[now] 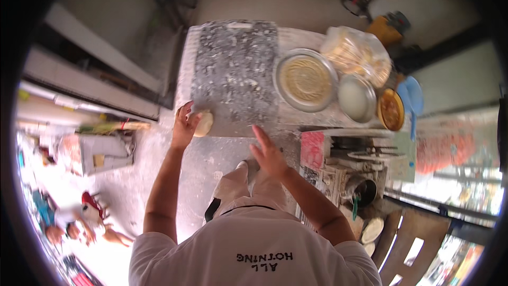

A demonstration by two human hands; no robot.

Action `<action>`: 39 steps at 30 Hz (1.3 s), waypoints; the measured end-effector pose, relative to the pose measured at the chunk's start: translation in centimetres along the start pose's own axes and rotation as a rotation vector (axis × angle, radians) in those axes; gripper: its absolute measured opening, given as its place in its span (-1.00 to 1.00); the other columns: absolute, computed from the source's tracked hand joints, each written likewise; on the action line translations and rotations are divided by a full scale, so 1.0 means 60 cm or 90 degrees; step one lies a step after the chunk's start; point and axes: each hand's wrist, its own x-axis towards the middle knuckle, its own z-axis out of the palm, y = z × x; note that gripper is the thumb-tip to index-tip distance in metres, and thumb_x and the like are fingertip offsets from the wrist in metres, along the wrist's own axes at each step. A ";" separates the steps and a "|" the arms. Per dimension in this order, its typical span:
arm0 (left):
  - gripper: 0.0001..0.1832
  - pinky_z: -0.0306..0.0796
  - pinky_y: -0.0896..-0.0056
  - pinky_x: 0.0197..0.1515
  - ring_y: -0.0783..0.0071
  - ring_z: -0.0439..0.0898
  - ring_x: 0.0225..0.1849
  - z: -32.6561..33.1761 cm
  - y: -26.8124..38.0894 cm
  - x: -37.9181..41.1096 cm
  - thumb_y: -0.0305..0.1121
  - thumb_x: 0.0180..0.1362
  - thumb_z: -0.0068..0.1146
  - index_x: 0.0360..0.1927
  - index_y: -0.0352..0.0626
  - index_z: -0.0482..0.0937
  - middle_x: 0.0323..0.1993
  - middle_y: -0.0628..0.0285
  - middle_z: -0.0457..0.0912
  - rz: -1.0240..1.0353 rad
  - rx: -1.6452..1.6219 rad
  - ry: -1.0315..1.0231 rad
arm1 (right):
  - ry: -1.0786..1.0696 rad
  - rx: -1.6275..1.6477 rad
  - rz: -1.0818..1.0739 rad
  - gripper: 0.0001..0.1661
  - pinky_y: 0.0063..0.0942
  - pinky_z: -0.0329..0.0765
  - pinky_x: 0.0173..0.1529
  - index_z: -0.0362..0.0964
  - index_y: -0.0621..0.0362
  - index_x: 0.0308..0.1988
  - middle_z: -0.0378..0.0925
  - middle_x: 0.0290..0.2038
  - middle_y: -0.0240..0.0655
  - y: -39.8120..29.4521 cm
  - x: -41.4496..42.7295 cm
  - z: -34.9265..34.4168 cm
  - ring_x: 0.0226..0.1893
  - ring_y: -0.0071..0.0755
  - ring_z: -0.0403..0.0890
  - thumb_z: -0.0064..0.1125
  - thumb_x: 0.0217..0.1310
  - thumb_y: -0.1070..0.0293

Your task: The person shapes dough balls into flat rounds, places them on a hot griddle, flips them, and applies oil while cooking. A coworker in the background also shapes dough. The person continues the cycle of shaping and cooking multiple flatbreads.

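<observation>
A pale round piece of dough [204, 123] rests at the near left corner of a dark board [238, 71] dusted with white flour. Beside its left edge is my left hand [185, 124], fingers apart and curved, the thumb overlapping the dough in view; whether they touch, I cannot tell. My right hand [270, 155] hangs at the board's near edge, fingers spread, holding nothing. To the right of the board stands a wide metal basin [278, 91] containing a beige, dough-like mass [305, 79] with a ridged surface.
A clear plastic bag [357, 51] of pale food, a metal bowl [369, 117] of whitish contents, an orange-rimmed bowl [402, 117] and a blue ladle [412, 95] stand at the table's right. Floury machinery [341, 167] is beside my right arm. People [71, 222] are at lower left.
</observation>
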 end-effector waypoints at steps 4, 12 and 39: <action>-0.49 0.10 0.36 0.10 0.38 0.27 0.07 0.002 -0.010 -0.079 -0.12 0.12 -0.11 0.07 -0.22 0.22 0.03 0.17 0.30 -0.239 -0.353 0.185 | -0.059 0.172 0.128 -0.62 -0.35 0.40 -0.11 0.22 0.25 -0.05 0.41 -0.19 -0.05 0.024 0.136 0.037 -0.21 -0.09 0.47 -0.08 0.09 0.38; -0.41 -0.12 0.27 0.20 0.30 0.00 0.24 0.040 0.025 -0.141 -0.07 0.18 -0.31 0.19 -0.18 -0.03 0.20 0.12 0.05 -0.336 -0.603 0.251 | -0.156 -0.143 0.068 -0.57 -0.35 0.40 -0.19 0.38 0.21 -0.20 0.49 -0.32 -0.13 -0.040 0.228 0.194 -0.29 -0.10 0.50 -0.12 0.09 0.08; -0.37 0.13 0.21 0.09 0.18 0.24 0.08 0.076 0.012 -0.188 0.15 0.09 -0.33 0.04 -0.17 0.17 0.04 0.07 0.27 -0.577 -1.057 0.093 | -0.300 -0.231 -0.080 -0.58 -0.27 0.36 -0.18 0.33 0.15 -0.32 0.38 -0.32 -0.17 -0.052 0.205 0.188 -0.25 -0.12 0.39 0.16 -0.24 0.17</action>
